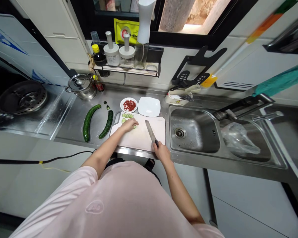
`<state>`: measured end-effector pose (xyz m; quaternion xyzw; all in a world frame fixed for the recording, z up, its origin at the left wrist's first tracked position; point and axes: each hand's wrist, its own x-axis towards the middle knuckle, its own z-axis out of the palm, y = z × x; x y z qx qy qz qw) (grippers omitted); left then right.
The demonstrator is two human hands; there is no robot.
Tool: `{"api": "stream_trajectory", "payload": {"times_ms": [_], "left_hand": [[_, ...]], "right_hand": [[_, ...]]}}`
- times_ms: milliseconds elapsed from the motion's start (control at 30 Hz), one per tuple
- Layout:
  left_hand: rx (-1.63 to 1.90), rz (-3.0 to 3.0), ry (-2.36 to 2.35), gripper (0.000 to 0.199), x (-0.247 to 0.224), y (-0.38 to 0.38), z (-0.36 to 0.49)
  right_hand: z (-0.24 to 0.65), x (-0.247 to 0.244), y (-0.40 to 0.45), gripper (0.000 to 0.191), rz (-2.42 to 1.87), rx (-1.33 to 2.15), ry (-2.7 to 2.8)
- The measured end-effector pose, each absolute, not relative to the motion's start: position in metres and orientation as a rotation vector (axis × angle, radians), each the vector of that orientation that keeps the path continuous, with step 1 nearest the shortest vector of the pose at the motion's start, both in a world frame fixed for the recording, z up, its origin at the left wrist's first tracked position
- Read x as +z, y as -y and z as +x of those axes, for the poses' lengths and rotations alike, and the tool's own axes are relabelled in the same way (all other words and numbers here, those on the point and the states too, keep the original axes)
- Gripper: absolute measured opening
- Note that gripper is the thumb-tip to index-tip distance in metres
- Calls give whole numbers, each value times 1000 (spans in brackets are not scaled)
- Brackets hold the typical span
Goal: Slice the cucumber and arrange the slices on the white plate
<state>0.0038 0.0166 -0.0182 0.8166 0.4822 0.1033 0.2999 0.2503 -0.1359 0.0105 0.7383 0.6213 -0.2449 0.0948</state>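
My right hand [162, 152] is wrapped round the black handle of a knife [150, 131], whose blade lies over the white cutting board [139, 140]. At the board's upper left, my left hand [129, 125] is bent over cucumber slices, with a slice showing under its fingertips; what the fingers hold, if anything, is too small to tell. More cucumber slices [127, 116] lie just above that hand. Left of the board are a cut cucumber [106, 125] and a whole cucumber [88, 123]. Behind the board stand a plate of chopped red pieces [129, 105] and a white plate [149, 106].
A double sink [195, 130] is at the right, with a plastic bag [238, 137] in its far basin. A lidded pot [81, 86] stands at the back left, near a wok [22, 98]. A shelf [125, 70] with jars hangs above the counter.
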Motion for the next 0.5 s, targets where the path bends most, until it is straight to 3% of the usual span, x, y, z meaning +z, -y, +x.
{"api": "stream_trajectory", "payload": {"times_ms": [200, 500], "left_hand": [[403, 1807, -1757, 18, -24, -4, 0], [358, 1711, -1879, 12, -34, 3, 4]], "right_hand": [[251, 13, 136, 47, 2153, -692, -1872], [234, 29, 146, 46, 1995, -676, -2035]]}}
